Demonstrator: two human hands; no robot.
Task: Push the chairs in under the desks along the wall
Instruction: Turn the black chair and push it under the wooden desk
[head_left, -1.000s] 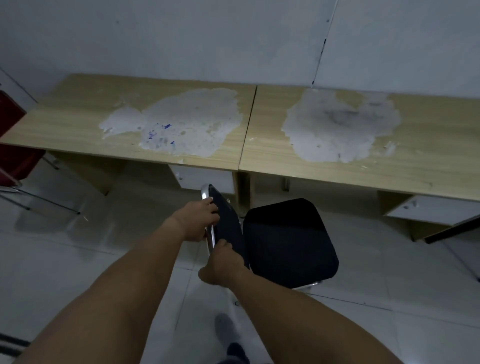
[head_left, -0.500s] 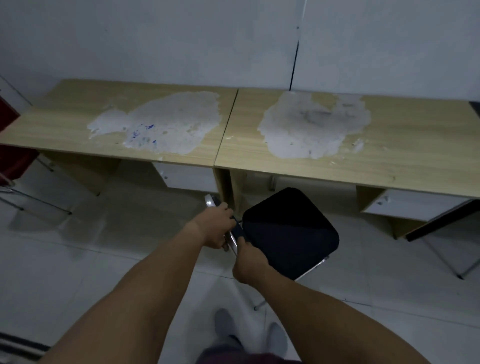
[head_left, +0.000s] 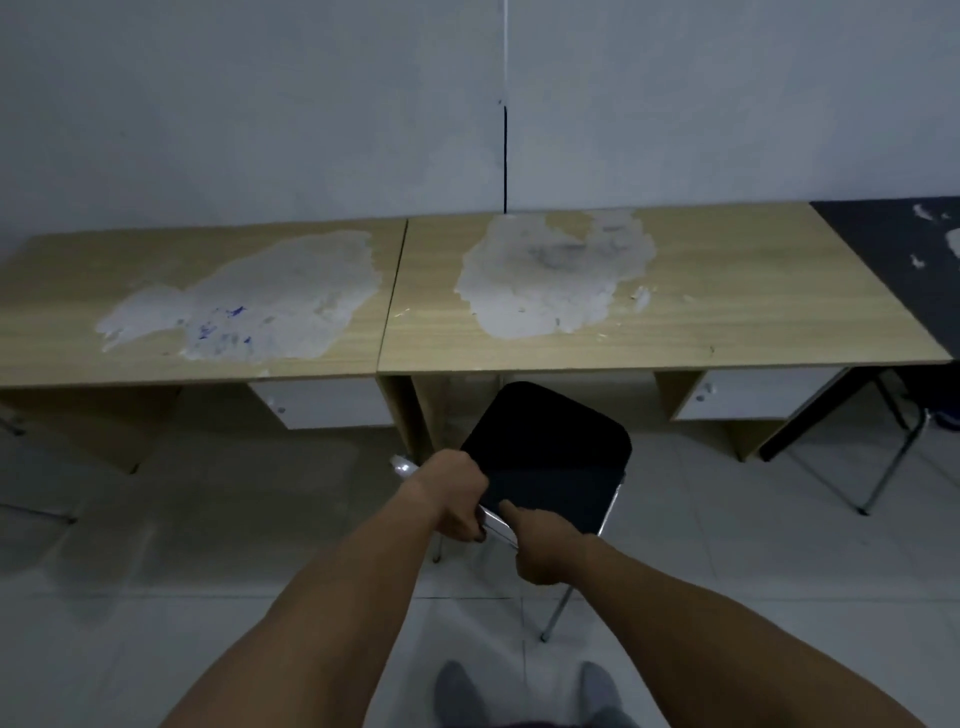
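Fingers (head_left: 470, 519) grip chair (head_left: 550, 457) back, both hands.

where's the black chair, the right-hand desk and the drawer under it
black chair (head_left: 550, 457), head view, middle of the seat pad
right-hand desk (head_left: 727, 291), head view, bare wood of the top
drawer (head_left: 737, 397), head view, white front panel

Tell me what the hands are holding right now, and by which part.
Both the left hand and the right hand grip the black chair by its metal backrest frame.
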